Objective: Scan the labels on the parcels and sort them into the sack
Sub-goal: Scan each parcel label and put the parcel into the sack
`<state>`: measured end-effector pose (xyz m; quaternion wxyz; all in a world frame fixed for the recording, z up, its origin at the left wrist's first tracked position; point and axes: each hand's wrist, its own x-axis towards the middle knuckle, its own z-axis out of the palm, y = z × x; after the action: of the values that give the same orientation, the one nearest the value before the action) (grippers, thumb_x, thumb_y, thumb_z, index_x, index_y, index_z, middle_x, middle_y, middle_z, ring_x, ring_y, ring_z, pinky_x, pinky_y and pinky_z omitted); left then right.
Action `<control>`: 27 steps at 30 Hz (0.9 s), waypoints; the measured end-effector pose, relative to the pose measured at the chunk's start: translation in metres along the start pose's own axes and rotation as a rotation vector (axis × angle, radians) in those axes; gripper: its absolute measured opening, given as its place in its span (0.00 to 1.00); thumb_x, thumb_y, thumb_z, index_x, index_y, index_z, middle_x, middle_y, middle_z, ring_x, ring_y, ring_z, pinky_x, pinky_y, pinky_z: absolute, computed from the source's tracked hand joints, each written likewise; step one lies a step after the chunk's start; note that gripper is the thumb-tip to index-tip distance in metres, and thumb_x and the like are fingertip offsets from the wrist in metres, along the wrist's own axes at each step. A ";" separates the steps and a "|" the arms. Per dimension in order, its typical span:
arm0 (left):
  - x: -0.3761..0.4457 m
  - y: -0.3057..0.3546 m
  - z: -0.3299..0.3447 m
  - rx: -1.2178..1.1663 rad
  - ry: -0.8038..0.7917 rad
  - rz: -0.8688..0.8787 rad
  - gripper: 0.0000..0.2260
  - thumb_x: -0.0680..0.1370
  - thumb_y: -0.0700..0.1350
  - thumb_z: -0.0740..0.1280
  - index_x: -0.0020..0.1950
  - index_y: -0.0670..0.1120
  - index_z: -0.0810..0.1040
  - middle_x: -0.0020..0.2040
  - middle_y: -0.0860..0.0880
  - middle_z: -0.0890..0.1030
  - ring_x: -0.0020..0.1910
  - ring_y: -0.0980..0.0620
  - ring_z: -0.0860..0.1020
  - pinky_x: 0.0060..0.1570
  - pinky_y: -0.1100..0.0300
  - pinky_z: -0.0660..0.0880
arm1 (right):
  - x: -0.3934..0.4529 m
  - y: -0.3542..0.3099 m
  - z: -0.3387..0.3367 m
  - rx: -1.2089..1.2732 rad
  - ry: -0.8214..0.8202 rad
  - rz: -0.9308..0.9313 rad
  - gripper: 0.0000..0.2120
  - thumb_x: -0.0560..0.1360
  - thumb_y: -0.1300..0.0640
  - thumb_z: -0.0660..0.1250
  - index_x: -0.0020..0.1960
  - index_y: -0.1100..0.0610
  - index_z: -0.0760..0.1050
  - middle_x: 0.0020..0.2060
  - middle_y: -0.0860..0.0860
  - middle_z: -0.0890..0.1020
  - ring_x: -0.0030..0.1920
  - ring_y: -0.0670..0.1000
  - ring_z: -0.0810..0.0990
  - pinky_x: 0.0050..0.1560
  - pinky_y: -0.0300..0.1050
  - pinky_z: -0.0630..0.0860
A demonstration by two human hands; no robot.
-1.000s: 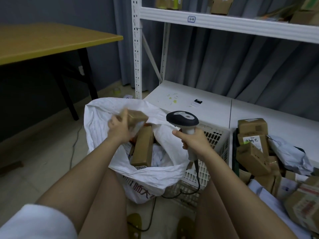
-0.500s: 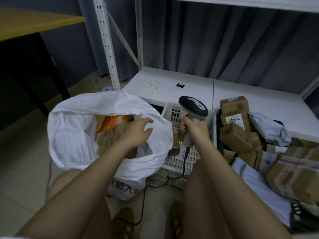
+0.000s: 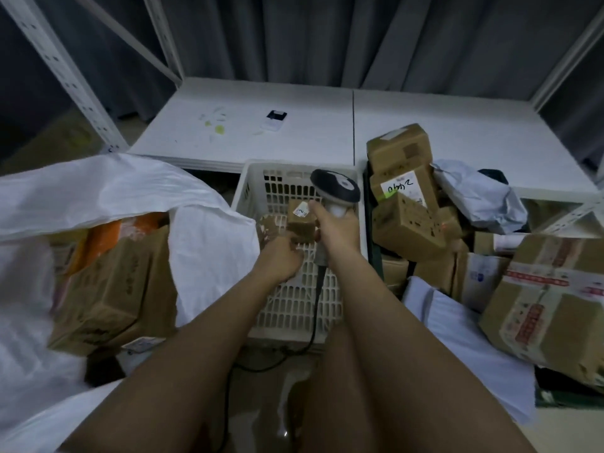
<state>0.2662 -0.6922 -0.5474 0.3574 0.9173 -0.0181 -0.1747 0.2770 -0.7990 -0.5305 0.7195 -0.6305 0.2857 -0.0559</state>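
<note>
My left hand [image 3: 281,256] reaches into the white plastic crate [image 3: 248,191] and closes on a small brown parcel [image 3: 300,221] with a white label on top. Right beside it, my right hand [image 3: 336,228] grips the handle of a black-headed barcode scanner [image 3: 335,186], its cable running down over the crate. The white sack [image 3: 209,253] lies open at the left with several cardboard boxes [image 3: 117,282] and an orange packet inside.
A heap of cardboard parcels [image 3: 405,220] and grey mailer bags [image 3: 480,199] fills the right side. A low white shelf board [image 3: 248,125] lies behind the crate, with white rack posts [image 3: 62,70] at left. My knees are below.
My left hand has left the sack, crossed right into the crate and taken hold of a small parcel. The view has swung right and down; the right hand keeps holding the scanner.
</note>
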 end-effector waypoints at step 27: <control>0.166 -0.118 0.104 -0.541 0.152 -0.446 0.50 0.62 0.56 0.76 0.77 0.47 0.53 0.71 0.43 0.68 0.67 0.42 0.70 0.67 0.45 0.68 | 0.078 0.058 0.008 -0.045 0.009 0.024 0.12 0.73 0.57 0.74 0.54 0.57 0.78 0.41 0.52 0.80 0.42 0.51 0.77 0.50 0.50 0.79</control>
<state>0.3761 -0.6981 -0.7474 0.5405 0.7814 0.2559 -0.1781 0.3292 -0.8152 -0.6113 0.7044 -0.6429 0.2976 -0.0438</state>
